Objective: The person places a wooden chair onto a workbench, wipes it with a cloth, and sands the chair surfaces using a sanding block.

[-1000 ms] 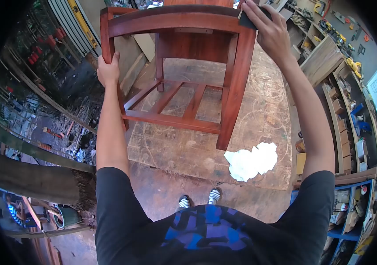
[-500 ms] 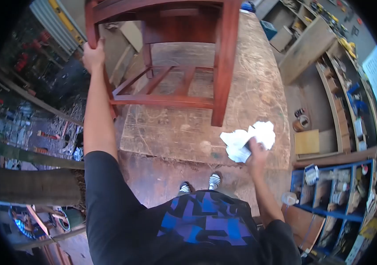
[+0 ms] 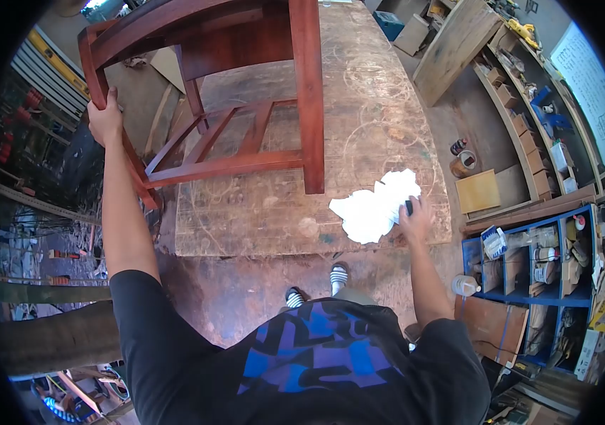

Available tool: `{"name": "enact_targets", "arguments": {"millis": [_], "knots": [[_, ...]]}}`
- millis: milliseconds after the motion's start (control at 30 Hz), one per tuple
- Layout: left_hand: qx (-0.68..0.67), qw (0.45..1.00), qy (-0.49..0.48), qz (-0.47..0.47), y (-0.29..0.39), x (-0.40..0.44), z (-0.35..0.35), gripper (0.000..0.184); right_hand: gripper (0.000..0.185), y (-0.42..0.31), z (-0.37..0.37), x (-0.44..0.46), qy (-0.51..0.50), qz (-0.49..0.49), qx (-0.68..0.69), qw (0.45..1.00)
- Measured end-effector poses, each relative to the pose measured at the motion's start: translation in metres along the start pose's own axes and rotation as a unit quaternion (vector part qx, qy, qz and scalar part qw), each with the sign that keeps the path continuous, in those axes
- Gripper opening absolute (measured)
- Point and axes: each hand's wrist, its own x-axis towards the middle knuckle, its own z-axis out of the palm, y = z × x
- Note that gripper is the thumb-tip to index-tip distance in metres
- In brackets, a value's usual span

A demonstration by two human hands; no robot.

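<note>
We wrap our left hand's [image 3: 106,122] fingers round the red chair [image 3: 311,106] on the counter [image 3: 260,227], our right hand's [image 3: 418,219] round a dark block [image 3: 409,207] beside the white cloth [image 3: 366,214]; if our left hold slackens, the chair, 1 leg seemingly overhanging, could tip.

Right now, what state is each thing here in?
Chair: held at one side by the left hand.
Table: worn, scratched, stained.
White rag or paper: crumpled, lying on the table.
Small dark pad: in the right hand.
Blue shelf: open-fronted, stocked.
White panel: covered in markings.
</note>
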Motion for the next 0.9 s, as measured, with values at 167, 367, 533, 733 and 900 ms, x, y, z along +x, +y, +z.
{"name": "enact_targets", "arguments": {"millis": [167, 367, 533, 733, 900], "knots": [[-0.015, 1.000, 0.014, 0.018, -0.005, -0.002, 0.002, 0.065, 0.031, -0.023, 0.026, 0.042, -0.129, 0.033, -0.032, 0.991], [-0.009, 1.000, 0.023, 0.014, -0.003, -0.009, -0.005, 0.062, 0.018, -0.007, 0.035, 0.091, -0.173, 0.220, 0.430, 0.858], [-0.023, 1.000, 0.016, 0.007, 0.002, -0.019, -0.012, 0.061, 0.034, -0.059, -0.079, 0.116, -0.207, 0.185, 0.848, 0.451], [-0.027, 1.000, 0.007, -0.010, 0.004, -0.026, -0.019, 0.055, 0.042, -0.129, -0.160, 0.140, -0.298, -0.064, 0.899, 0.314], [-0.029, 0.999, 0.022, -0.004, 0.001, -0.024, -0.016, 0.055, 0.034, -0.189, -0.207, 0.161, -0.224, -0.123, 0.893, 0.370]]}}
